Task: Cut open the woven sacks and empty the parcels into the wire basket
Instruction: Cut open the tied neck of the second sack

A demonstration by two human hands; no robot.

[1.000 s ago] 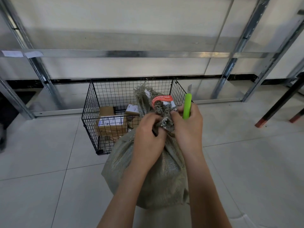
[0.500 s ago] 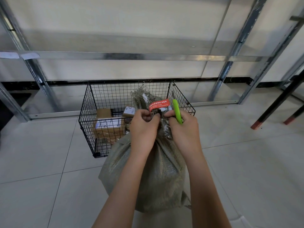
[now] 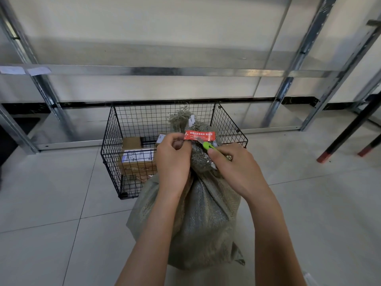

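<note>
Fingers [image 3: 177, 141] of the left hand [image 3: 174, 162] curl round the gathered neck of the woven sack [image 3: 198, 219], pinching it beside the red seal tag [image 3: 199, 135]. The right hand [image 3: 237, 172] grips a green cutter [image 3: 207, 146], whose long axis slants up and left, tip at the tag. The sack stands upright just in front of the wire basket [image 3: 112, 141], which holds cardboard parcels [image 3: 136, 156].

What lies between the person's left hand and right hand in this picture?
In the head view, the bunched neck of the woven sack sits between the left hand and right hand, with the green cutter below the red seal tag.
</note>
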